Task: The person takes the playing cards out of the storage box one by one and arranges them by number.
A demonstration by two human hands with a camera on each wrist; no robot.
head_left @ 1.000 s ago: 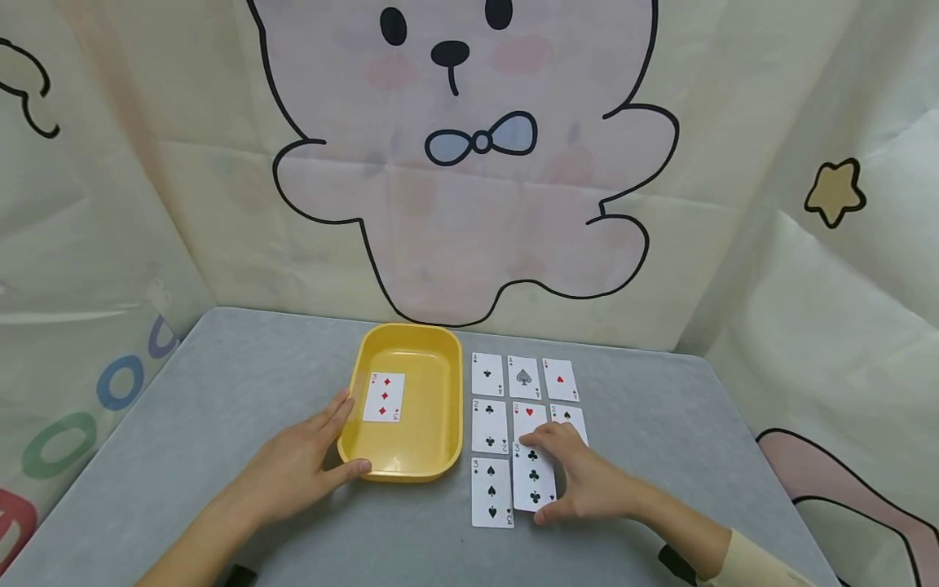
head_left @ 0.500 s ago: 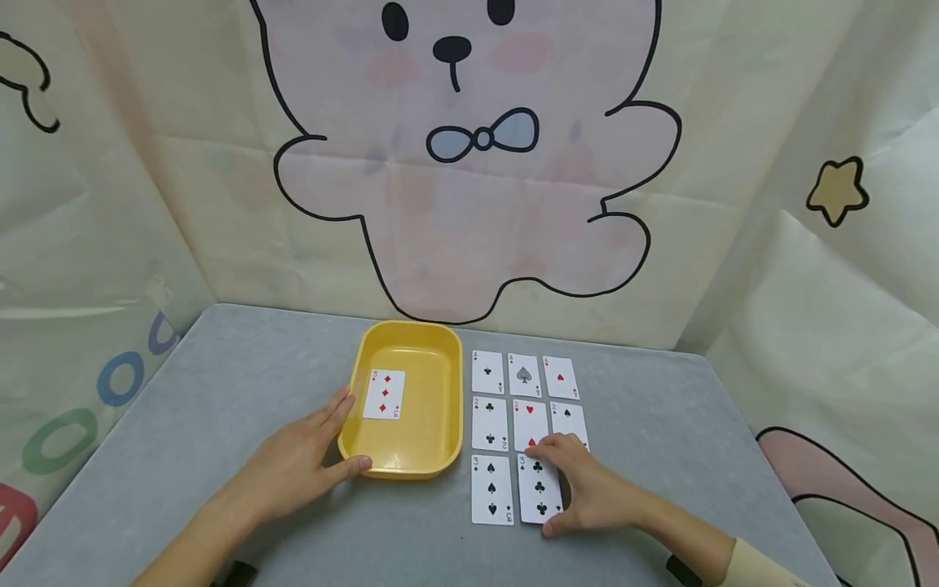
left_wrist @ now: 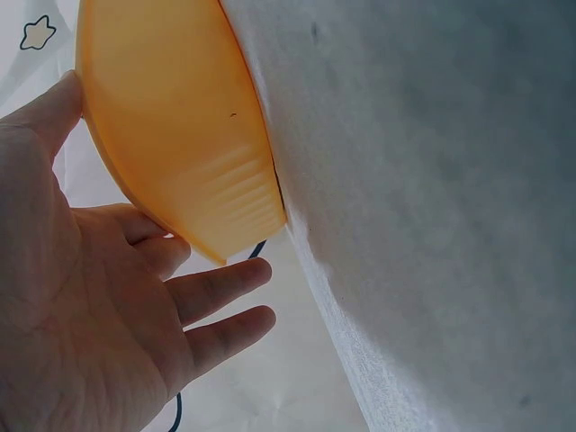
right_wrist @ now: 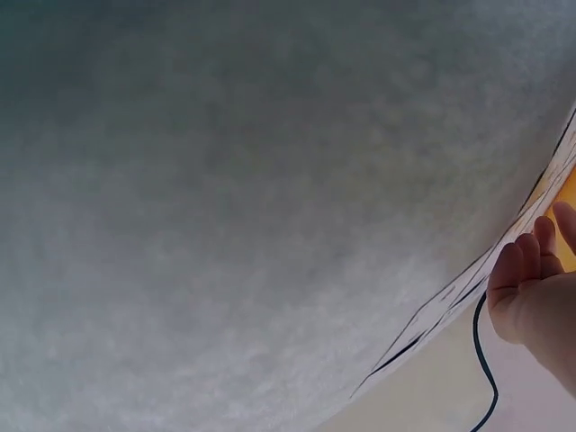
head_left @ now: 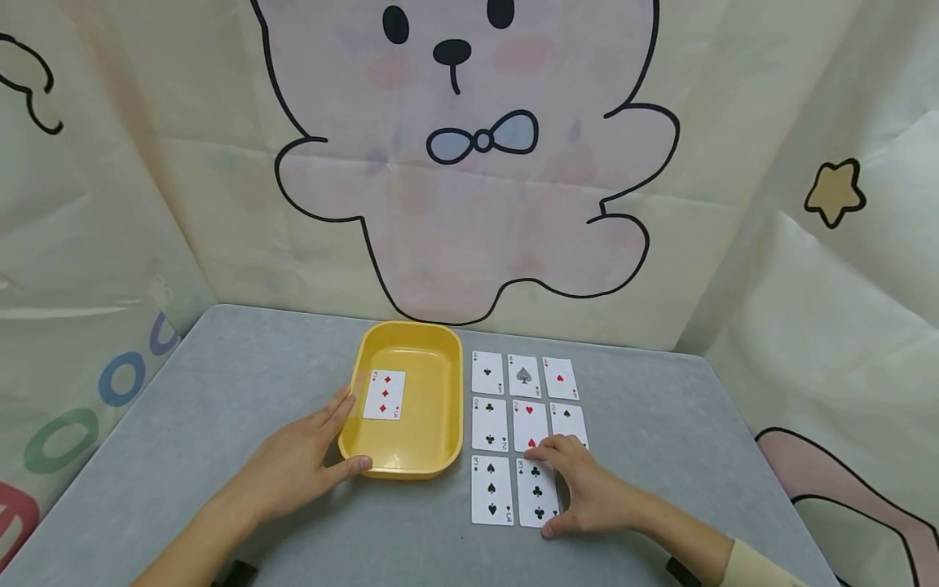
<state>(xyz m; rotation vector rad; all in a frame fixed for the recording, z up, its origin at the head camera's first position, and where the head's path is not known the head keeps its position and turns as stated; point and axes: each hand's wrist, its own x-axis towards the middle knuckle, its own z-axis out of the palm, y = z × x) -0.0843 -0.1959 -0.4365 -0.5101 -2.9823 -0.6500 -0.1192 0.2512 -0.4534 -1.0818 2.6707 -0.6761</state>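
Observation:
In the head view, my right hand (head_left: 590,493) is at the three of clubs (head_left: 537,491), thumb at its lower right corner and fingertips at its top edge. This card lies beside the three of spades (head_left: 491,491), with a narrow gap between them. My left hand (head_left: 311,456) rests against the left side of a yellow tray (head_left: 447,408), its thumb at the near corner. The left wrist view shows thumb and fingers touching the tray's rim, with two fingers extended past it. A three of diamonds (head_left: 385,395) lies face up inside the tray.
Above the threes lie a row of aces, including the ace of spades (head_left: 524,377), and a row of twos, including the two of clubs (head_left: 489,425). The grey table (head_left: 660,432) meets a printed cloth backdrop (head_left: 469,212) at its far edge.
The three of clubs has shifted right and slightly down, away from overlapping the two of hearts, with my right hand following it. It then edged slightly left. My left hand and the tray stayed put.

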